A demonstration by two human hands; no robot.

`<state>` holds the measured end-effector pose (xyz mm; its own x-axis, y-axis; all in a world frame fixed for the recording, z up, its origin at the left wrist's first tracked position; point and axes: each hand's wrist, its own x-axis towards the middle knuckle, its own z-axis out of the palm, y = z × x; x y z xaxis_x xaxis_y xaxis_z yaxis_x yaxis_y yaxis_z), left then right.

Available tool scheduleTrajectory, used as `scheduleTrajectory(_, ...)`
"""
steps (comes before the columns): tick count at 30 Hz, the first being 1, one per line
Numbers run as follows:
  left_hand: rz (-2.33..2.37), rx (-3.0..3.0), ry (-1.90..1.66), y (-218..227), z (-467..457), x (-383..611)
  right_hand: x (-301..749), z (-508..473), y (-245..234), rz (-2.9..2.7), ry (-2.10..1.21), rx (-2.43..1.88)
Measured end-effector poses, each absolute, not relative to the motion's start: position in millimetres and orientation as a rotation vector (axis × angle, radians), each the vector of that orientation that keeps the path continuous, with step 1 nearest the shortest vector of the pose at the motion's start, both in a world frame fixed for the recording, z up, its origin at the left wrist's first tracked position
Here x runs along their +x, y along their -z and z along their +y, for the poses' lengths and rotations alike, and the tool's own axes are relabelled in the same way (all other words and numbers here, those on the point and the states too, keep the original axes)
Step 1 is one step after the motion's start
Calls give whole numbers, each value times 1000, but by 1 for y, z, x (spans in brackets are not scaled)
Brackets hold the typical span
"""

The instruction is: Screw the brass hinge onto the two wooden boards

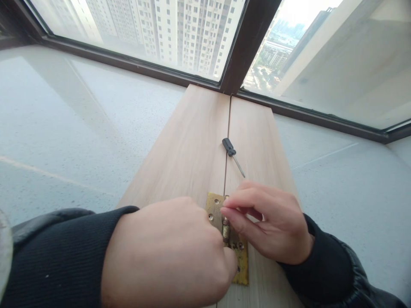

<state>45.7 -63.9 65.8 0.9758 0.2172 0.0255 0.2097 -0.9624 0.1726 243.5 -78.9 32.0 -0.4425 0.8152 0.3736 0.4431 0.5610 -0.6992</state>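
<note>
A worn brass hinge lies across the seam of two pale wooden boards, its knuckle near the joint and several screw holes showing. My left hand is curled closed over the hinge's lower left part; its fingertips and anything in them are hidden. From the other side, my right hand pinches thumb and forefinger together just above the hinge knuckle. Whatever sits between those fingertips is too small or covered to make out. Beyond the hands, a small screwdriver with a dark handle rests across the seam, tip pointing toward my right hand.
The left board and right board run side by side up to a dark window frame. Beneath them is a speckled white sill. A pale rounded edge shows at the far left, and tall buildings stand outside.
</note>
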Motion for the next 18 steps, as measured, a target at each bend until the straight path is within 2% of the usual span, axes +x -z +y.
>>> scheduleTrajectory(4,326,2921,-67,-64,-66,46,253,-76,-37,-1794,-864,-1073)
scheduleTrajectory(10,375,2930,-10,-54,-73,47,262,-63,-45,-1668,-1163,-1172)
scheduleTrajectory(18,368,2873,-25,-55,-71,40,292,-61,-50,-1919,-1085,-1457)
